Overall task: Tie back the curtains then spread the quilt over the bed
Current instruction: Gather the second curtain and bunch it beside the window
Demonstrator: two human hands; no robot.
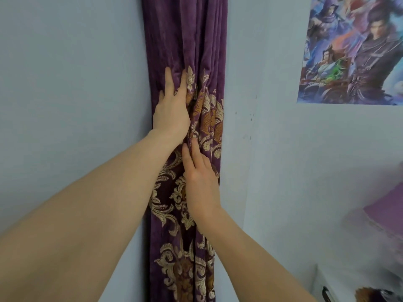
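A purple velvet curtain (185,35) with gold and cream embroidery hangs bunched in the corner where two pale walls meet. My left hand (172,110) lies flat on its left folds, fingers pointing up and slightly apart, some of them tucked into a fold. Below it, my right hand (201,184) presses on the embroidered part, index and middle fingers stretched upward toward the left wrist. Neither hand visibly grips the cloth. No tie-back and no quilt show in the head view.
A colourful poster (353,51) of drawn figures hangs on the right wall. Blurred purple and white fabric (383,212) sits at the right edge. Dark objects (370,295) lie at the bottom right corner.
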